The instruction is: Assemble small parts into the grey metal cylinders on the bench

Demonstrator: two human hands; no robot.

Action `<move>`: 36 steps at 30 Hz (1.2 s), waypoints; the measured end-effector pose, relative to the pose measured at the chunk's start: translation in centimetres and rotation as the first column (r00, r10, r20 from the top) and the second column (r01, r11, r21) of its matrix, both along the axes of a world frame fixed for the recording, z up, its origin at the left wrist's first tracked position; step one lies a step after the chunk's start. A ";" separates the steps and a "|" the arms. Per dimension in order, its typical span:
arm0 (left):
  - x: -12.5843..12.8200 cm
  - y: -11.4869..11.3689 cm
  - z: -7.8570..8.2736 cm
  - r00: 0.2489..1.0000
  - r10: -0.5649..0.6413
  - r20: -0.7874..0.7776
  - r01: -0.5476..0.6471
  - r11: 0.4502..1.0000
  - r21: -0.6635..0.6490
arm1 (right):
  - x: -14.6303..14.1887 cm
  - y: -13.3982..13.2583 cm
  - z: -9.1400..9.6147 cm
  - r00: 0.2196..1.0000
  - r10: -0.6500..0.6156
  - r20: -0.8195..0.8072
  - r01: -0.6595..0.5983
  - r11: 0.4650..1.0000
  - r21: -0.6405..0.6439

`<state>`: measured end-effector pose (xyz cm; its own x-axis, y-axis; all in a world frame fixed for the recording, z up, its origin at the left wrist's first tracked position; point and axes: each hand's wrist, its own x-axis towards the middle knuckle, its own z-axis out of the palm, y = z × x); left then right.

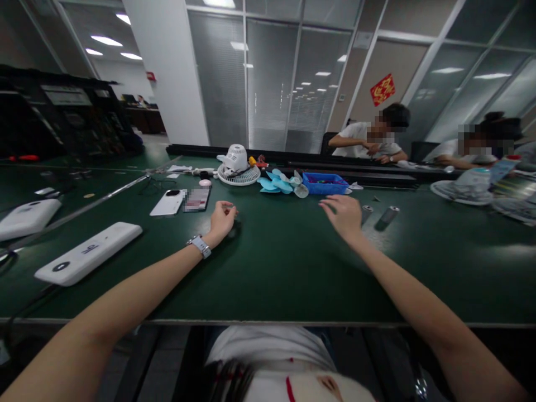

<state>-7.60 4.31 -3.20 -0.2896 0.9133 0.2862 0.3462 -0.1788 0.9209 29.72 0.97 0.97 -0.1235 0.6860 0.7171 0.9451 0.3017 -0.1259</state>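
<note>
My left hand, with a watch on its wrist, is raised over the green table. Its fingers curl loosely, and I see nothing held in them. To its left lie a white phone and a second phone with its screen up. My right hand is also above the table, its thumb apart from its bent fingers and nothing between them. Just right of it are two cylinders that look like batteries, one standing partly behind the hand and another lying farther right.
Beyond my hands are a white fan body with its grille, light-blue fan blades and a blue basket of small parts. A long white device lies at left. Two people sit across the table, near more fan parts.
</note>
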 end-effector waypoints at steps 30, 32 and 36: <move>0.1 -0.2 0.3 1.000 0.003 0.030 -0.003 1.000 0.001 | 12.2 1.9 -1.5 0.793 -0.546 -0.270 0.508 0.838 -0.199; 0.1 -0.1 0.3 1.000 0.002 0.026 -0.002 1.000 0.005 | 12.1 2.0 -1.6 0.795 -0.553 -0.249 0.510 0.832 -0.220; 0.1 0.0 0.2 1.000 0.002 0.014 -0.002 1.000 0.011 | 12.0 2.0 -1.7 0.788 -0.561 -0.254 0.523 0.827 -0.203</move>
<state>-7.54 4.26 -3.04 -0.2958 0.9095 0.2922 0.3336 -0.1883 0.9237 41.70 2.97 -0.71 0.4944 0.6563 0.5700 0.8617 -0.2838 -0.4206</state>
